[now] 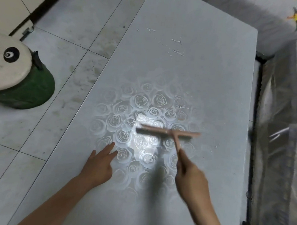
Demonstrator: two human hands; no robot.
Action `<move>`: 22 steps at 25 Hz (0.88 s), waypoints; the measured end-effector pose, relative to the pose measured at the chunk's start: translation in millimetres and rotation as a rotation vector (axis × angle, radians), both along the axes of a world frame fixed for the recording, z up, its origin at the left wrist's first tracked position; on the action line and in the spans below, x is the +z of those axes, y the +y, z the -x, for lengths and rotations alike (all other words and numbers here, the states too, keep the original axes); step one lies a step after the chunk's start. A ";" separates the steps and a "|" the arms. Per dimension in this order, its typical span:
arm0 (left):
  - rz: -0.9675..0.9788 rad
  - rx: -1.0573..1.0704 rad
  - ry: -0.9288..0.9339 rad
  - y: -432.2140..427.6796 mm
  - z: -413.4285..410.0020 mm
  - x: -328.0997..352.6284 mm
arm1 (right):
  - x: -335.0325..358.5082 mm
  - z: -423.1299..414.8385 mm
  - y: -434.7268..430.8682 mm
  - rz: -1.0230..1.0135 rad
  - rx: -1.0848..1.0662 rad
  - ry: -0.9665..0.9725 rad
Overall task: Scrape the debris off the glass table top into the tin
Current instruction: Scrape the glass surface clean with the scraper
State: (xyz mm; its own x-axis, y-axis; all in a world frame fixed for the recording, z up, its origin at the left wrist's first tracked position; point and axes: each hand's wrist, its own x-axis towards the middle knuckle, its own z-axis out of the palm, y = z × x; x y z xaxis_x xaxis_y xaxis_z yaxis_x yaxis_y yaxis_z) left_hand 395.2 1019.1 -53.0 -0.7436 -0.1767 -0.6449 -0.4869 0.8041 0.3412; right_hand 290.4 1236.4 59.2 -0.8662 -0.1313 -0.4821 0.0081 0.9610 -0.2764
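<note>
While the left hand (pixel 98 164) rests flat on the glossy rose-printed counter (pixel 211 74), fingers straight, the right hand (pixel 189 175) grips the thin handle of the pink T-shaped scraper (pixel 167 131), blade lying crosswise just ahead. White crumbly debris (pixel 177 51) sits well beyond that blade, toward the far end; I can't spot a tin.

Single head-worn cam, wide-angle, looks fwd and steeply down, close over the glass table top (pixel 202 75). Left hand (pixel 97 166) and right hand (pixel 190 177) show at btm edge. Scraper (pixel 162 131) sits mid-frame just beyond right fingers (pixel 183 164). Floor tiles (pixel 41 118) fill frame left of left fingers (pixel 108 148).
</note>
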 end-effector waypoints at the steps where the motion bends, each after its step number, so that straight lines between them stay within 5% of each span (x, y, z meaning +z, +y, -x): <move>1: -0.032 0.050 0.049 -4.4 -4.4 2.3 | 0.2 -25.4 5.0 -0.044 0.030 -0.041; 5: 0.008 0.085 0.147 -11.5 -20.3 12.8 | -14.2 -46.1 -24.0 0.001 0.111 -0.120; 12: 0.044 -0.021 0.044 8.6 -2.5 22.3 | -20.2 -12.5 -13.6 0.259 -0.030 0.030; 22: 0.110 -0.506 0.023 145.5 -13.8 26.8 | 9.7 -255.7 227.9 0.097 -0.547 -0.054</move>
State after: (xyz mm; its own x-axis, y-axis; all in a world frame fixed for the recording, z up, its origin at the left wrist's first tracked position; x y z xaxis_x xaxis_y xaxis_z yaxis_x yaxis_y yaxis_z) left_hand 409.0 1164.6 -26.3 -0.7671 0.1430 -0.6254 -0.0209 0.9688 0.2471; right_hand 546.2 1464.3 68.9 -0.7950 0.2845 -0.5358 0.5153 0.7828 -0.3489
